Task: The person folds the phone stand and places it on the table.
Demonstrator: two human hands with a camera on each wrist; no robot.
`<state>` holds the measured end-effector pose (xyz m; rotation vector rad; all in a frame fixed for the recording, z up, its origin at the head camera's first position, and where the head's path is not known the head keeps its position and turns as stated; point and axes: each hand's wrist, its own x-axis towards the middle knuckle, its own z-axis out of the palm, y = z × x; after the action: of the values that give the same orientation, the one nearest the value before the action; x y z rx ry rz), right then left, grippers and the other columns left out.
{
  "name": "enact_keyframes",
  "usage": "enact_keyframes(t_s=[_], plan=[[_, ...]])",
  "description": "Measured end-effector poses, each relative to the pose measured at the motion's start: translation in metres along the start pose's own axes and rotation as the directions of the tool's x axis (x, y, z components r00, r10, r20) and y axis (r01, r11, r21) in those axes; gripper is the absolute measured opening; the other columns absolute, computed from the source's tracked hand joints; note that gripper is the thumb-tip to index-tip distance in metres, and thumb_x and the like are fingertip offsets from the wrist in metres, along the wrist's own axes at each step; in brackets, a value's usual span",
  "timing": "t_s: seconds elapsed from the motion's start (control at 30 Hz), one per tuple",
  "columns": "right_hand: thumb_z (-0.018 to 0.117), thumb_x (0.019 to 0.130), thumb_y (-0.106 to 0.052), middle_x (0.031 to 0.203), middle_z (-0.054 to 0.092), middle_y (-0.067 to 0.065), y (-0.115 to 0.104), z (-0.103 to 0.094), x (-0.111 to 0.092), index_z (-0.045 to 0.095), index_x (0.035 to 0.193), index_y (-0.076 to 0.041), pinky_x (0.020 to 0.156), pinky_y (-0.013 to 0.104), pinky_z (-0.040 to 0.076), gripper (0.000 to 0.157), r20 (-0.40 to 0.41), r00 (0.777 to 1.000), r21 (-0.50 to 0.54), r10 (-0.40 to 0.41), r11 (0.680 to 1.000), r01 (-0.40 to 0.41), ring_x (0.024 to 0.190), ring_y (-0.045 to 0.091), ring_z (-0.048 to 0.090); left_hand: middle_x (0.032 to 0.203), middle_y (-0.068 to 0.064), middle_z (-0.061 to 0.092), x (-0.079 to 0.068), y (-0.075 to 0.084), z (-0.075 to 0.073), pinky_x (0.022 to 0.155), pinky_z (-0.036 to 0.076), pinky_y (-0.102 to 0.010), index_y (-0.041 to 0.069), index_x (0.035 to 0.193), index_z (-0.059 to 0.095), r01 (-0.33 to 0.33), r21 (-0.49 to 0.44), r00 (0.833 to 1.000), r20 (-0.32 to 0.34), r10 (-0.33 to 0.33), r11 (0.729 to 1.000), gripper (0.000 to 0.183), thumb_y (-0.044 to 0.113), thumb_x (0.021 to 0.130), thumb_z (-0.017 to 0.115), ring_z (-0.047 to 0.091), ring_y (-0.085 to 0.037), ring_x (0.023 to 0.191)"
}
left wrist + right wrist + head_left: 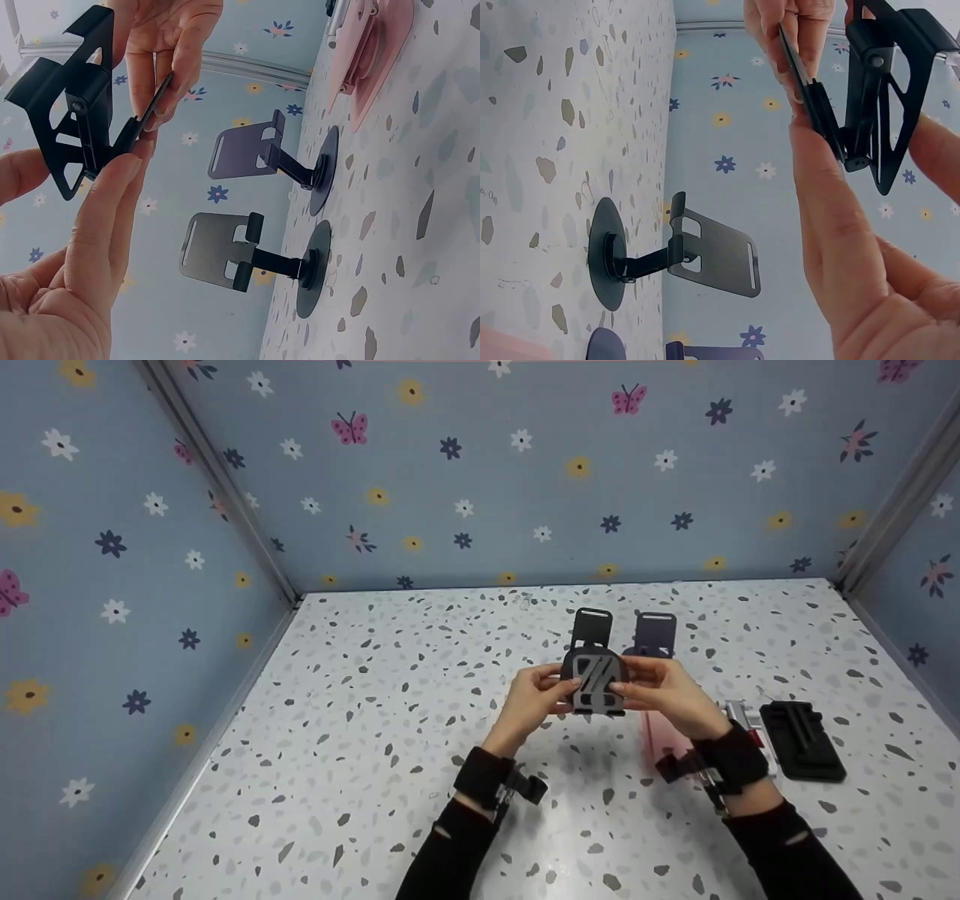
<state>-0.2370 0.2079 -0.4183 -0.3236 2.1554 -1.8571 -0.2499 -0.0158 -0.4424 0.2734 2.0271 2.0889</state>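
Pinching with left hand (529,701) and right hand (675,697), opposite edges of slotted black stand (598,682), raised over speckled table (337,735). Beyond: upright black stand (592,625), upright purple stand (655,630). Farther right: pink stand (662,739) partly hidden, then flat black piece (804,742).

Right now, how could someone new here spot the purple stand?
Find the speckled white table below the flowered wall. Right of its middle, just beyond the right hand, rises the purple stand, a slotted plate on a round base. The black stand to its left in the head view has a similar shape, so the dark purple colour sets it apart.
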Motion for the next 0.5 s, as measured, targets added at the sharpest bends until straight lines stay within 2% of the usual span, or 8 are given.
enact_keyframes(t_s=[0.27,0.5], plan=[[0.065,0.092,-0.004,0.132,0.054,0.036,-0.0008,-0.0003,-0.0005,0.03,0.146,0.012,0.088,0.028,0.059,0.066,0.002,1.0,-0.017,-0.013,1.0,0.013,0.095,0.008,0.07,0.1,-0.022,0.074,0.0001,-0.0012,-0.0005,0.065,0.061,-0.024,-0.003,0.122,0.065,-0.007,-0.005,1.0,0.016,0.007,1.0,0.033,0.012,0.092,0.068,0.073,-0.015,0.073],[0.065,0.091,0.0,0.13,0.056,0.036,0.0015,0.0019,0.0006,0.034,0.144,0.015,0.085,0.028,0.06,0.064,-0.018,0.999,-0.023,-0.049,0.999,0.049,0.092,0.008,0.072,0.101,-0.023,0.074,-0.0003,-0.0018,0.0007,0.066,0.062,-0.027,-0.004,0.124,0.064,-0.014,-0.001,1.0,0.002,0.014,1.0,0.035,0.008,0.091,0.069,0.073,-0.014,0.073]])
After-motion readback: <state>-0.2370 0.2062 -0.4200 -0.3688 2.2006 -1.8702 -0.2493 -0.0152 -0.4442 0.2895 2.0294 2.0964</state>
